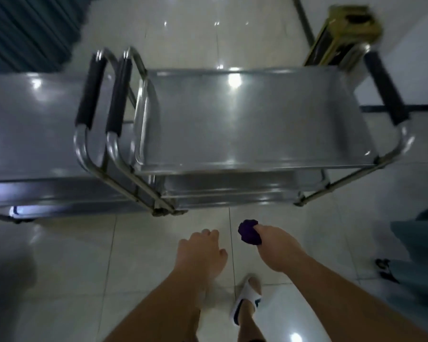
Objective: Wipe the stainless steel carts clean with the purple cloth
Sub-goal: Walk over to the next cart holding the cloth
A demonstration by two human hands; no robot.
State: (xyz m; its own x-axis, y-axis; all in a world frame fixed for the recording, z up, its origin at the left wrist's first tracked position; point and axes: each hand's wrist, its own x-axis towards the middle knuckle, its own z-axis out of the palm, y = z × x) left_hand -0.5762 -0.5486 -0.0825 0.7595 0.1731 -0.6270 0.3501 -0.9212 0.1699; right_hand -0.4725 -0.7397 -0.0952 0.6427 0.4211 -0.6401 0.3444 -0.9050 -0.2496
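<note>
Two stainless steel carts stand side by side in front of me on the tiled floor. The right cart (252, 119) shows its bare top shelf and a lower shelf beneath; the left cart (30, 124) runs off the left edge. Their black-gripped handles (104, 95) meet between them. My right hand (272, 245) hangs low in front of the right cart, shut on a bunched purple cloth (248, 232). My left hand (202, 250) is beside it, fingers loosely curled, holding nothing. Both hands are short of the carts and touch neither.
A gold-coloured stand (341, 38) sits behind the right cart's far handle (386, 87). A dark ribbed panel (30, 28) fills the top left. Grey-green fabric (415, 255) is at the right edge. My foot in a white sandal (245, 302) is on the floor below my hands.
</note>
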